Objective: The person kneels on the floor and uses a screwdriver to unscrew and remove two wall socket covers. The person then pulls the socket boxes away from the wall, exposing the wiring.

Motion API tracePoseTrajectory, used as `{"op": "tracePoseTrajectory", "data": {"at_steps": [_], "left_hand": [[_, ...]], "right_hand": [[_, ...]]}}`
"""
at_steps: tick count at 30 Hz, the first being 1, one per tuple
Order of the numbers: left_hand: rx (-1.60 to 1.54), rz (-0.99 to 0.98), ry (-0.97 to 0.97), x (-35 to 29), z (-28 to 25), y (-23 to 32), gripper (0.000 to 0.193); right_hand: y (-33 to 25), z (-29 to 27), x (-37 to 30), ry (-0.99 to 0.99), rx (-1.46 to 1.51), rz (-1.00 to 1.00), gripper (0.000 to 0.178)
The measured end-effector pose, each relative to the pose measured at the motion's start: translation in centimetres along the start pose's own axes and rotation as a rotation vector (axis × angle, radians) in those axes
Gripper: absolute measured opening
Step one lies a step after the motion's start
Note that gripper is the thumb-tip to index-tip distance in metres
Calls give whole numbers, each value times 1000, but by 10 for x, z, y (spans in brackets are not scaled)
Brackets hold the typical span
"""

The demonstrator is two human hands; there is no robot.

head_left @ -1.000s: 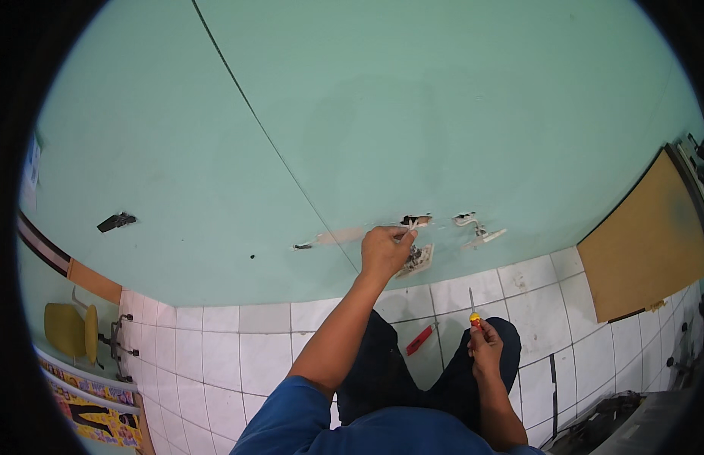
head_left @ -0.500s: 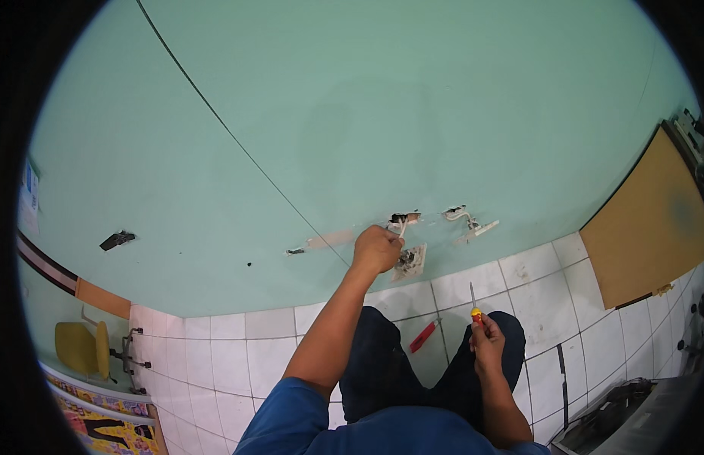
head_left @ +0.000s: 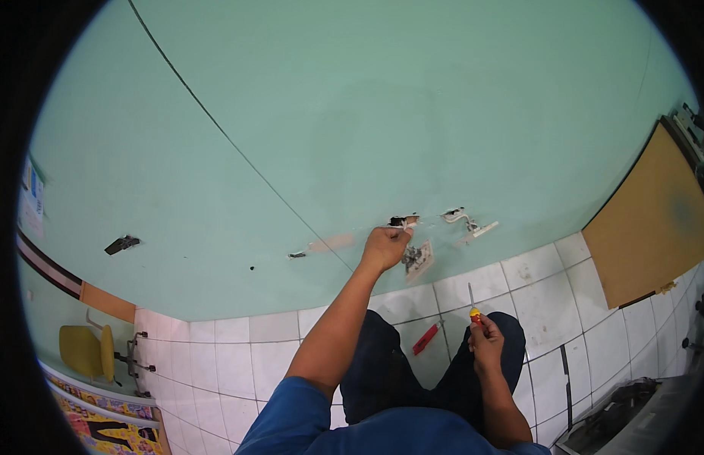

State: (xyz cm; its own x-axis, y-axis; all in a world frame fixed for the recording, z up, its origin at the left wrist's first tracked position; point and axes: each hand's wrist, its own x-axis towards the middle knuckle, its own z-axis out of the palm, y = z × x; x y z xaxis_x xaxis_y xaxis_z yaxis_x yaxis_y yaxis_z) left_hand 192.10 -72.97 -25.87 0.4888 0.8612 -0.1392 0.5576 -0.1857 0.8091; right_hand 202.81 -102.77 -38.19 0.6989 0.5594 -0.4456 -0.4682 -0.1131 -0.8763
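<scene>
While gripping wires (head_left: pixel 401 223) at wall hole with left hand (head_left: pixel 384 248), keeping screwdriver (head_left: pixel 473 303) clenched, tip upward, in right hand (head_left: pixel 486 345).

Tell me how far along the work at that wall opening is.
Done: a white fitting hangs loose off the green wall. In hand: the left hand pinches something small at the hole; the right hand holds a screwdriver upright, unused. Left: the fitting remains unfixed, a second opening gapes alongside.

Blue short-sleeved shirt (head_left: pixel 375 432) (sleeve ending above the elbow), bare forearms, dark navy trousers (head_left: pixel 390 371)
</scene>
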Motion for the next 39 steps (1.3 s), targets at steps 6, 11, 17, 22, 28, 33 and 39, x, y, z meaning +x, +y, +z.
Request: {"op": "tracePoseTrajectory", "data": {"at_steps": [6,11,17,22,28,33,39], "left_hand": [[-290,-39,77,-11,-7,15,34],[155,76,56,-35,-26,27,33],[212,271,208,-76,3,-2,26],[447,533,307,-65,36,-41,11],[354,558,335,-53,60,-51,17],[260,572,334,-60,57,-26,16],[106,548,468,-45,74,19,17]], "right_hand": [[-1,-5,-6,-25,5,-19,39],[5,-5,-7,-21,-69,-71,38],[6,-2,-4,-45,-95,-56,38],[2,7,-1,-58,-82,-26,37],[1,13,2,-59,-18,22,37],[1,11,2,-81,-27,23,39],[-1,12,0,-74,-27,36,42]]}}
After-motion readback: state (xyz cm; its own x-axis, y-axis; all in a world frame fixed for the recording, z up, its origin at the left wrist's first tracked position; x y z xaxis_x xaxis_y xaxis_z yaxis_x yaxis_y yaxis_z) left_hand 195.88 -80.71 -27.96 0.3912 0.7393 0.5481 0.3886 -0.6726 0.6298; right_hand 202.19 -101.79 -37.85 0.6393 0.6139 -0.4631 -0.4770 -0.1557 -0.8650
